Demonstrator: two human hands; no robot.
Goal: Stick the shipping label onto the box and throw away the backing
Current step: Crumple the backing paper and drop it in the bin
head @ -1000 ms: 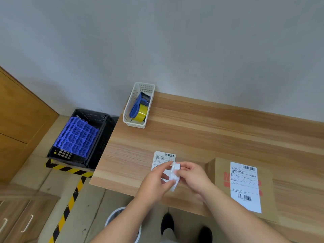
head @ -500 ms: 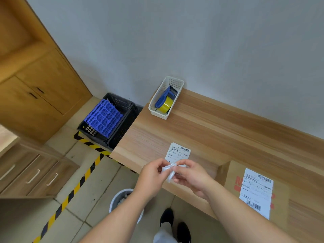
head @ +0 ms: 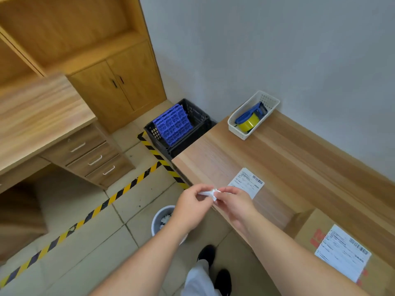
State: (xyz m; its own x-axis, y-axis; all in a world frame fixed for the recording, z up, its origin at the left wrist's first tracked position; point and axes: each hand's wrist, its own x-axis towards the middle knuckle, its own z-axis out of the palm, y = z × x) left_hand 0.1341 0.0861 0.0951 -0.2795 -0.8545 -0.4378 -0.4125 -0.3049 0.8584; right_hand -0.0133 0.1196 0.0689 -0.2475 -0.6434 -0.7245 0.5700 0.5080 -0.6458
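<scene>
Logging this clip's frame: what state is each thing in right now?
box: on table, label stuck on top
backing: crumpled, pinched between left hand and right hand
spare label: flat on table
bin: open, paper scraps inside
basket: holds tape dispenser

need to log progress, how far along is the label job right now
Done: a shipping label lies stuck on the cardboard box. In hand: the left hand and right hand together pinch the crumpled white backing near the table's front edge. Left: dropping it into the bin on the floor below, which holds white scraps. Another label sheet lies loose on the table.
</scene>
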